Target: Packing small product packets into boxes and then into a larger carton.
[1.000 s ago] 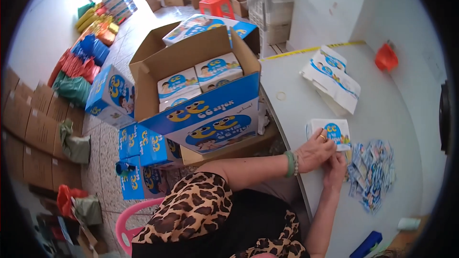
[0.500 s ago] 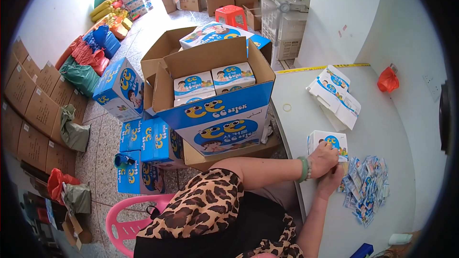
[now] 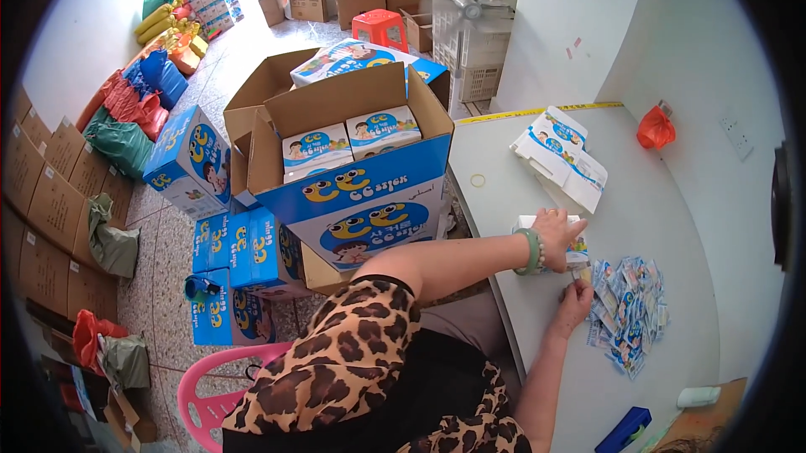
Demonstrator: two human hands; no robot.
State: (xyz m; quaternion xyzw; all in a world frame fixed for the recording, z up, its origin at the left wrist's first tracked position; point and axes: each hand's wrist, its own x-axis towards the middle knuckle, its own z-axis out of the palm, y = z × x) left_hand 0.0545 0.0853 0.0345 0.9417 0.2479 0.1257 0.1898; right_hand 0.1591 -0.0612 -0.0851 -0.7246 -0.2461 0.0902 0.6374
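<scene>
A small white box [image 3: 525, 222] with a blue and coloured print lies on the white table, mostly covered by my hands. My left hand [image 3: 552, 239], with a green bangle and a beaded bracelet above it, presses on the box with its fingers spread. By the box's near right end, my right hand [image 3: 574, 302] is closed, fingertips pinched together; whatever lies between them is too small to make out. A loose heap of small blue-and-white sachets [image 3: 628, 314] lies just right of my right hand. Beyond the box is a flattened white carton [image 3: 561, 159] with blue print.
Left of the table stands a large open carton [image 3: 361, 209] holding small white boxes. Blue printed cartons [image 3: 252, 260] are stacked on the floor. A rubber band [image 3: 478, 180], a dark blue tool [image 3: 623, 429] and a white container [image 3: 698, 397] lie on the table.
My left hand has opened out flat over the box. My right hand has drawn slightly apart from it, toward me. The whole view has shifted a little.
</scene>
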